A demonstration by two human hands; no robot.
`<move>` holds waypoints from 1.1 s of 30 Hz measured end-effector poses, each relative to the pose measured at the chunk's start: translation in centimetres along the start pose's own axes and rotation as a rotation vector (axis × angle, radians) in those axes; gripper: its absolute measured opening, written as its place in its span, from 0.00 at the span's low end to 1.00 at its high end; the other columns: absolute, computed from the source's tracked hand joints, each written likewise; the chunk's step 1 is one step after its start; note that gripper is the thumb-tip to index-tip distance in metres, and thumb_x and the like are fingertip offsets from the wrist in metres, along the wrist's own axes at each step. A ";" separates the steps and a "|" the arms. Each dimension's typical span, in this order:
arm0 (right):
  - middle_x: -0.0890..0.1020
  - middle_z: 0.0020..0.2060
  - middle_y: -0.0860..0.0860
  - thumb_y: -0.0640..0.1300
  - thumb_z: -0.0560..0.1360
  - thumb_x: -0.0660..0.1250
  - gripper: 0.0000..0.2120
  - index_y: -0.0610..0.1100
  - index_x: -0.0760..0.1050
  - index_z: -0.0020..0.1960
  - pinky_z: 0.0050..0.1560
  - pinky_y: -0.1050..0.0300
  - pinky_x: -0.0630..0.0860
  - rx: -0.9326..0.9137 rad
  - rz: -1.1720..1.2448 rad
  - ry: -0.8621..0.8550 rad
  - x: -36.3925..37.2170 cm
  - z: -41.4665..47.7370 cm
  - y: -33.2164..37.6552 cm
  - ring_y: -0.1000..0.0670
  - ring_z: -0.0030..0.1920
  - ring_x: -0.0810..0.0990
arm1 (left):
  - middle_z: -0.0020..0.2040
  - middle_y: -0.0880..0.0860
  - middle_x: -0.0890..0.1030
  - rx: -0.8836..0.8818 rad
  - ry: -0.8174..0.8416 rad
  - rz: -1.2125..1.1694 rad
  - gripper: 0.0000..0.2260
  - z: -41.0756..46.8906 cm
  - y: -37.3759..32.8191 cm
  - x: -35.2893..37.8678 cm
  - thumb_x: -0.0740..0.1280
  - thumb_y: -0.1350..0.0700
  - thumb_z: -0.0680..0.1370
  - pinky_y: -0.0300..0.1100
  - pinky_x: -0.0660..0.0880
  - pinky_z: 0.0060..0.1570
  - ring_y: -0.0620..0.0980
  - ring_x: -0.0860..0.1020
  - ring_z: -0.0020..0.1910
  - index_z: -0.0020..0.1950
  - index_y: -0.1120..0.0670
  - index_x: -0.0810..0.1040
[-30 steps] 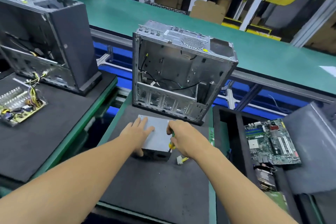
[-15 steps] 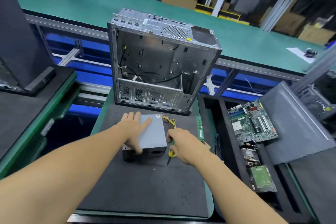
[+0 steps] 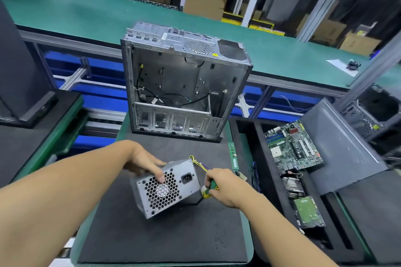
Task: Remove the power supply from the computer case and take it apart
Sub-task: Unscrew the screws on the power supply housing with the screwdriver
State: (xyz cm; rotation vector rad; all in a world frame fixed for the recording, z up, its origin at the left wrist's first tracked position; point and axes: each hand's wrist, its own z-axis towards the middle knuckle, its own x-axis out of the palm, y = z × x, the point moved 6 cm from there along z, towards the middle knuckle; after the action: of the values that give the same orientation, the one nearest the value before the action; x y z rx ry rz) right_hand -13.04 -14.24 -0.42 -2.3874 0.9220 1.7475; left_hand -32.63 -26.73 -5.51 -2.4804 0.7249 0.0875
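the power supply (image 3: 167,188) is out of the computer case (image 3: 184,84) and sits near the middle of the black foam mat (image 3: 152,240), well apart from the case. the unit is tilted. its perforated fan face and power socket are turned up toward the camera, and its lower edge is down at the mat. a bundle of yellow and purple wires (image 3: 200,163) leaves its far right corner.

left hand (image 3: 145,163): it grips the unit at its upper left edge, with fingers curled over onto the fan grille. the thumb is not visible.

right hand (image 3: 225,187): it is closed round a screwdriver (image 3: 210,188) with a green and yellow handle, just beside the right side of the unit. a dark shaft runs down toward the unit's lower right edge. contact of the tip with the housing cannot be told.

the computer case stands upright at the far edge of the mat with its open side facing the camera. the interior is largely stripped, and black cables are loose inside. a green memory stick (image 3: 233,156) lies at the right edge of the mat.

a black foam tray (image 3: 247,143) lies to the right of the mat. it holds a motherboard (image 3: 293,145) at its far end, a heatsink (image 3: 291,186) in the middle and a drive (image 3: 308,212) with a green board face nearer the camera. a grey side panel (image 3: 338,149) leans just beside the motherboard on the right. a green conveyor belt (image 3: 86,15) runs across behind the case.
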 end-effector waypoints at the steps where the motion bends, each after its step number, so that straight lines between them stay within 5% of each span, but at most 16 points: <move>1: 0.77 0.53 0.52 0.40 0.75 0.66 0.06 0.48 0.74 0.51 0.49 0.54 0.74 0.012 0.009 -0.005 0.0 0.0 -0.3 0.48 0.49 0.75 | 0.70 0.46 0.72 0.032 0.060 -0.085 0.33 0.1 0.6 0.7 0.73 0.44 0.73 0.40 0.74 0.59 0.51 0.74 0.68 0.73 0.37 0.61; 4: 0.76 0.49 0.54 0.41 0.74 0.67 0.06 0.47 0.74 0.50 0.48 0.54 0.74 0.051 0.043 -0.025 0.2 -0.1 -0.8 0.47 0.49 0.76 | 0.66 0.52 0.79 0.168 0.056 -0.300 0.30 0.6 2.3 0.9 0.73 0.48 0.73 0.53 0.70 0.69 0.55 0.77 0.65 0.73 0.41 0.66; 9: 0.77 0.49 0.52 0.46 0.76 0.66 0.07 0.50 0.70 0.52 0.41 0.56 0.68 0.056 -0.053 -0.040 0.4 0.8 0.3 0.45 0.43 0.74 | 0.60 0.57 0.82 0.253 -0.176 -0.414 0.21 -1.6 3.6 -1.5 0.69 0.56 0.78 0.57 0.73 0.65 0.58 0.80 0.60 0.71 0.52 0.72; 11: 0.78 0.53 0.49 0.47 0.77 0.65 0.08 0.48 0.70 0.55 0.42 0.55 0.67 0.022 -0.113 -0.040 0.4 1.4 1.6 0.44 0.43 0.72 | 0.62 0.53 0.81 0.228 -0.288 -0.270 0.27 -2.4 2.0 -1.3 0.69 0.51 0.75 0.55 0.74 0.64 0.54 0.81 0.59 0.74 0.50 0.68; 15: 0.78 0.53 0.45 0.45 0.77 0.63 0.09 0.45 0.69 0.55 0.47 0.50 0.74 0.011 -0.169 -0.033 0.7 2.1 3.5 0.39 0.48 0.77 | 0.78 0.52 0.61 0.001 -0.516 0.233 0.60 -2.0 -1.7 1.2 0.72 0.27 0.62 0.51 0.63 0.71 0.54 0.64 0.75 0.81 0.50 0.43; 17: 0.77 0.53 0.44 0.45 0.77 0.63 0.09 0.45 0.69 0.56 0.48 0.49 0.75 0.024 -0.171 -0.036 0.6 2.1 3.6 0.39 0.49 0.78 | 0.74 0.55 0.63 -0.147 -0.732 0.410 0.60 -1.6 -2.5 2.7 0.72 0.27 0.60 0.54 0.66 0.66 0.58 0.64 0.72 0.78 0.55 0.47; 19: 0.77 0.53 0.44 0.44 0.77 0.62 0.09 0.45 0.68 0.56 0.48 0.49 0.75 0.040 -0.154 -0.028 0.5 1.9 3.4 0.40 0.47 0.76 | 0.66 0.52 0.67 -0.152 -0.895 0.491 0.47 -1.2 -3.4 3.7 0.74 0.33 0.63 0.53 0.68 0.59 0.56 0.68 0.66 0.72 0.55 0.57; 21: 0.76 0.51 0.45 0.44 0.77 0.63 0.08 0.45 0.68 0.55 0.44 0.51 0.74 0.074 -0.130 -0.017 0.2 1.6 2.9 0.42 0.43 0.73 | 0.64 0.50 0.68 -0.078 -0.912 0.507 0.39 -1.3 -3.8 3.6 0.74 0.38 0.64 0.53 0.68 0.57 0.55 0.69 0.64 0.67 0.52 0.60; 26: 0.76 0.41 0.49 0.44 0.77 0.64 0.09 0.46 0.66 0.53 0.33 0.55 0.68 0.120 -0.055 -0.056 -1.5 0.9 1.7 0.46 0.35 0.73 | 0.60 0.46 0.69 0.105 -0.908 0.717 0.39 -3.1 -4.1 1.4 0.74 0.42 0.61 0.51 0.65 0.49 0.52 0.71 0.59 0.68 0.46 0.62; 33: 0.78 0.40 0.45 0.46 0.75 0.68 0.13 0.47 0.64 0.50 0.32 0.54 0.69 0.102 -0.013 -0.124 -2.7 1.0 1.7 0.43 0.34 0.74 | 0.62 0.46 0.69 0.239 -0.764 0.582 0.43 -3.0 -4.6 0.6 0.76 0.42 0.61 0.54 0.67 0.60 0.51 0.71 0.61 0.71 0.47 0.60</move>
State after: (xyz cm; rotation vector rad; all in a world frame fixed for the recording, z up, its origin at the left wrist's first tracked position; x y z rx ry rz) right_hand -15.24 -14.06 2.14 -2.1911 0.9531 1.7749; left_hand -30.04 -25.37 -0.89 -1.7233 0.9903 1.0260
